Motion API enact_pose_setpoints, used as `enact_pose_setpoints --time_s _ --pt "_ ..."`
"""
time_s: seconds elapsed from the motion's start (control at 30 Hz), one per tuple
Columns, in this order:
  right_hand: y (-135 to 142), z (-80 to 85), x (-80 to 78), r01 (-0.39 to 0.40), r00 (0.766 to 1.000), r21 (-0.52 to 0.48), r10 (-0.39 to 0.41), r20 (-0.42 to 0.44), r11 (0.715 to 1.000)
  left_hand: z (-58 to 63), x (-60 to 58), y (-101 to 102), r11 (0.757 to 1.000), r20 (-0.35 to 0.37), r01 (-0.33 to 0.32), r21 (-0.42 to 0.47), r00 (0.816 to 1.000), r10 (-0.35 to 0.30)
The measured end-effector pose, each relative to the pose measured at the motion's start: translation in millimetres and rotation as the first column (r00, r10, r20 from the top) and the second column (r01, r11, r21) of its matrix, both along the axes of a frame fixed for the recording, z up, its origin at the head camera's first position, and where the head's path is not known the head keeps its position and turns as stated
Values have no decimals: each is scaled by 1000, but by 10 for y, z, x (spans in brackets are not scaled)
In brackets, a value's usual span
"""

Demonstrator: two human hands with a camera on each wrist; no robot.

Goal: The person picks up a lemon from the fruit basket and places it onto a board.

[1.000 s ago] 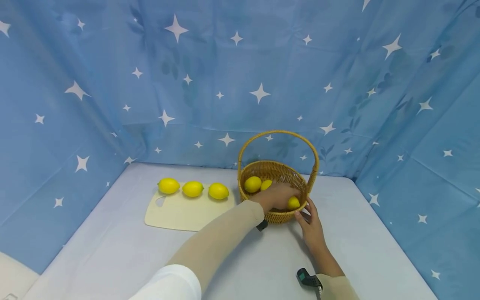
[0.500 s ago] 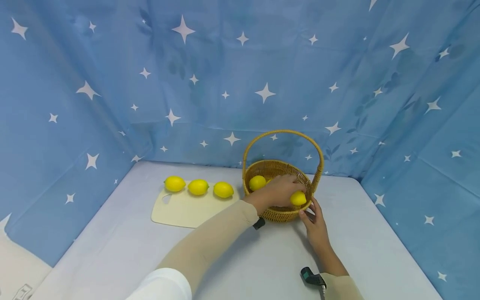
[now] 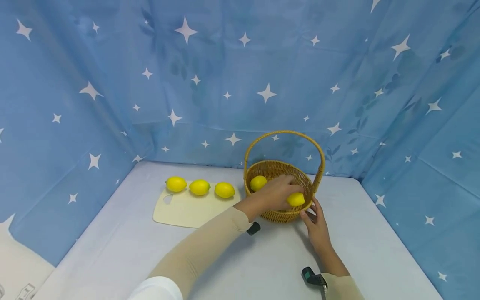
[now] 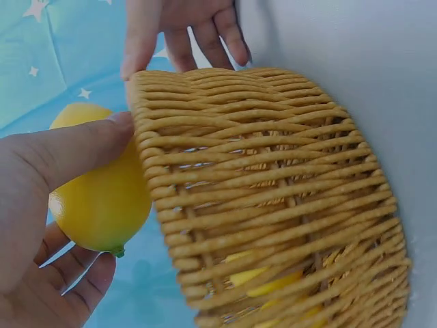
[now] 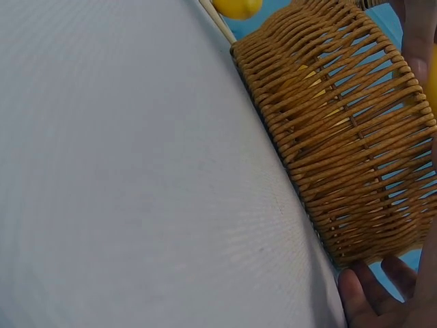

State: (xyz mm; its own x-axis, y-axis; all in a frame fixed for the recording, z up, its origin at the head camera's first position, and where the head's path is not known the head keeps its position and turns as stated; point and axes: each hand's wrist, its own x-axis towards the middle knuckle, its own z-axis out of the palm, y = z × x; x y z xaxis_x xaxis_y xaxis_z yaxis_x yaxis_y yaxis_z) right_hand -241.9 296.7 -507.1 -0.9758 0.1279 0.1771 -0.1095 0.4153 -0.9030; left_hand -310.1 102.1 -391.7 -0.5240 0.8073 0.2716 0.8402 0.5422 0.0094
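My left hand point(image 3: 275, 192) reaches over the front of the wicker basket point(image 3: 271, 166) and grips a lemon point(image 3: 296, 199) at rim height. In the left wrist view, thumb and fingers wrap that lemon point(image 4: 102, 198) beside the rim. My right hand point(image 3: 316, 225) holds the basket's front right side, its thumb near the rim. Another lemon point(image 3: 258, 183) lies inside the basket at the left; my left hand hides much of the interior. Yellow also shows through the weave.
Left of the basket, three lemons point(image 3: 199, 187) sit in a row along the far edge of a cream cutting board point(image 3: 180, 212). The basket's tall arched handle point(image 3: 285, 132) stands upright. A blue star-patterned curtain point(image 3: 210, 100) encloses the white table point(image 3: 270, 262).
My left hand has risen a little and drawn back leftward with the lemon, now covering another lemon seen in the basket before. The right hand stays at the basket. The head view has shifted slightly.
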Motion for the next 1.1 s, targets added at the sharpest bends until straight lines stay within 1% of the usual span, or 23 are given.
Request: enact_pose_setpoints --time_s 0.07,0.27,0.4,0.5,0.6,0.77,0.93,1.1 --pt "-4 -18 5 -3 1000 -1 3 1 1000 5 37 -57 1000 -15 -2 8 1000 2" --pt "-9 -65 40 -1 1000 7 1 24 1000 -15 156 -243 998 -64 23 52 998 -19" --pt "6 -49 23 -14 1000 0 14 0 1000 25 212 -358 998 -108 14 57 994 -8" --pt "22 -36 4 -19 1000 -3 19 -18 1000 37 248 -443 999 -118 -6 52 993 12" --pt "24 -34 -13 -16 999 -2 16 -28 1000 14 280 -547 998 -117 -24 61 993 31" --pt "31 -42 -8 -11 1000 -3 11 -17 1000 -72 325 -763 994 -114 -36 100 992 47" --pt "41 -47 6 -11 1000 -6 11 0 1000 -175 371 -980 992 -80 -45 118 995 54" --pt "38 -29 -13 -26 999 -16 25 -23 1000 -223 395 -1171 990 -43 -71 121 996 77"
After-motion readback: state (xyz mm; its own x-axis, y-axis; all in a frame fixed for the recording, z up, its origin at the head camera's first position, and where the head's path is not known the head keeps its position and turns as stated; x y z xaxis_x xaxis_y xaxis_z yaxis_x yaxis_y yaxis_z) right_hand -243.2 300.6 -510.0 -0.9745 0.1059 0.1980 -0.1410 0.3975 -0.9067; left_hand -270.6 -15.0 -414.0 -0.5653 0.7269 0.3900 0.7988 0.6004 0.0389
